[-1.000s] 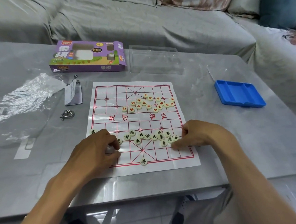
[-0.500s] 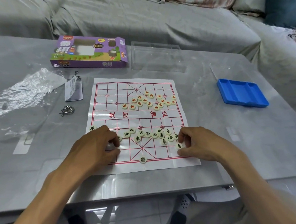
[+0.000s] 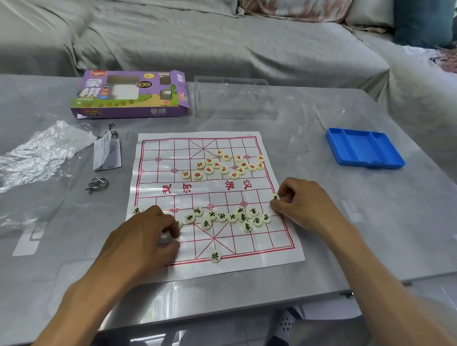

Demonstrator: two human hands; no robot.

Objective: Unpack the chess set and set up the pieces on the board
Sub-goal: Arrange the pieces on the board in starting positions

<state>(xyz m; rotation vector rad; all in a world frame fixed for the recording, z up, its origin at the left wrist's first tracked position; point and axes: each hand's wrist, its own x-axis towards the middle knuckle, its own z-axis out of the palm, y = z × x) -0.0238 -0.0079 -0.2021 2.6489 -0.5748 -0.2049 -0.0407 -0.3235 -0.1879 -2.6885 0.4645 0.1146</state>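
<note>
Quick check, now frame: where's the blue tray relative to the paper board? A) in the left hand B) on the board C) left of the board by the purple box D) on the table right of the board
D: the blue tray lies on the table, apart from the paper board, off its right edge.

Grey table point(image 3: 333, 246) carries: board sheet point(image 3: 281, 260), purple box point(image 3: 131, 94), blue tray point(image 3: 365, 152), plastic wrap point(image 3: 26, 169).

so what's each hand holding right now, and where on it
The right hand pinches a black-marked piece by its rim at the board's right edge. The left hand curls over the pieces near the left side; whether it grips one cannot be told.
</note>
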